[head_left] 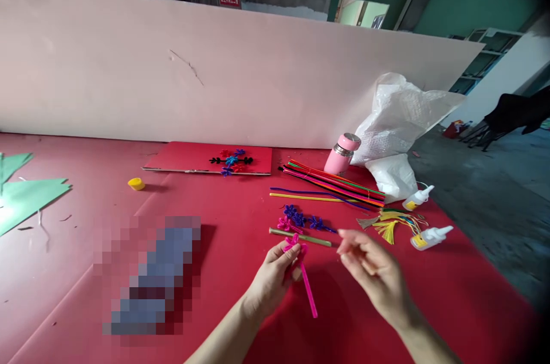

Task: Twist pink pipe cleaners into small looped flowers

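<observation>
My left hand pinches a bright pink pipe cleaner between thumb and fingers. Its upper end is bent into petal-like loops, while a straight tail hangs toward me. To the right, my right hand hovers with its fingers curled but apart, and nothing shows in it. Just beyond the hands lies a greenish stick. Dark blue-purple pipe cleaner flowers and a pink flower rest behind that stick.
A bundle of coloured pipe cleaners, a pink bottle, glue bottles and yellow tassels lie right. A red board bears flower pieces. A yellow cap, blurred object and green sheets are left.
</observation>
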A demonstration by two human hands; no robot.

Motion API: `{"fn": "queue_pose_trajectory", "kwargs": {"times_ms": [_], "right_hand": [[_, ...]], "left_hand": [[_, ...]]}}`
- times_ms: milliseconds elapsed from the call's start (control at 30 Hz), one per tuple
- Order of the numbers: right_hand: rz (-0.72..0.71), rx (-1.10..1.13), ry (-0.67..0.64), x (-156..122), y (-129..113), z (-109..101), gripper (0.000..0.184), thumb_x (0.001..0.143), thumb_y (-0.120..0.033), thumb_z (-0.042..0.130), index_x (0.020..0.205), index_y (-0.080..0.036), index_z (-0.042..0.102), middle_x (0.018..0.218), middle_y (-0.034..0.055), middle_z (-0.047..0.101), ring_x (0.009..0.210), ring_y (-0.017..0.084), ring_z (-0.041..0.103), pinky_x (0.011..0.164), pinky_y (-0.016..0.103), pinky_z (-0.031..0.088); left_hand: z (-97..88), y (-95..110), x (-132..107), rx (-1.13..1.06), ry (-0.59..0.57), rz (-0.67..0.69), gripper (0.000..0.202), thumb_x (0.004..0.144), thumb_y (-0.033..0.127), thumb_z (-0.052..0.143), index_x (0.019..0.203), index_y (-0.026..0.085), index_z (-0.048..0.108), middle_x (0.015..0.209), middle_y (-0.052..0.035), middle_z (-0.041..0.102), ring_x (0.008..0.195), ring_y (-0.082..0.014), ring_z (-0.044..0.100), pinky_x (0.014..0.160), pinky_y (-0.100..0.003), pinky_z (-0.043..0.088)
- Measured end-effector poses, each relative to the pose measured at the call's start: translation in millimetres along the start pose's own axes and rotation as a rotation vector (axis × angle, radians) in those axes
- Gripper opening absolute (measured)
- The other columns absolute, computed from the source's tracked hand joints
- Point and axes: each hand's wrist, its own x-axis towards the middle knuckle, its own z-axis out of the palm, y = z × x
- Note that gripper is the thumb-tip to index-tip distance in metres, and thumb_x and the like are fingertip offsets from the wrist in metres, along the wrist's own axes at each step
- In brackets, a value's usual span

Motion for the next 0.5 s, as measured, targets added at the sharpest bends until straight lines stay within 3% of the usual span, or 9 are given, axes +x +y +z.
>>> {"fn": "queue_pose_trajectory", "kwargs": {"times_ms": [67, 200, 500], "right_hand": [[-0.020, -0.012, -0.096, 3, 7, 7, 0.026, 0.082, -0.024, 0.055, 0.108, -0.022, 0.052, 0.087, 0.0020, 0.059, 0.073, 0.014, 0.058, 0.068, 0.027, 0.050], [-0.155, -0.061, -0.224, 15, 16, 20, 0.026, 0.081, -0.019, 0.056, 0.107, -0.023, 0.056, 0.093, 0.0042, 0.060, 0.081, 0.015, 0.058, 0.077, 0.028, 0.049], [-0.271, -0.084, -0.140, 25, 30, 26, 0.017, 0.080, -0.015, 0.057, 0.096, -0.019, 0.062, 0.083, 0.0052, 0.063, 0.076, 0.015, 0.061, 0.068, 0.025, 0.051]], "left_hand": [[5.0, 3, -2, -0.002, 0.043, -0.020, 0.019, 0.066, 0.028, 0.069, 0.072, 0.015, 0.058, 0.059, 0.0027, 0.055, 0.046, -0.0047, 0.040, 0.048, -0.019, 0.032], [14.3, 8, 0, 0.030, 0.057, -0.069, 0.018, 0.064, 0.026, 0.070, 0.074, 0.013, 0.061, 0.058, 0.0013, 0.055, 0.050, -0.0076, 0.045, 0.051, -0.022, 0.036], [11.5, 10, 16, 0.070, 0.020, -0.136, 0.017, 0.064, 0.025, 0.071, 0.073, 0.013, 0.062, 0.059, -0.0001, 0.059, 0.052, -0.0083, 0.049, 0.055, -0.022, 0.038]]}}
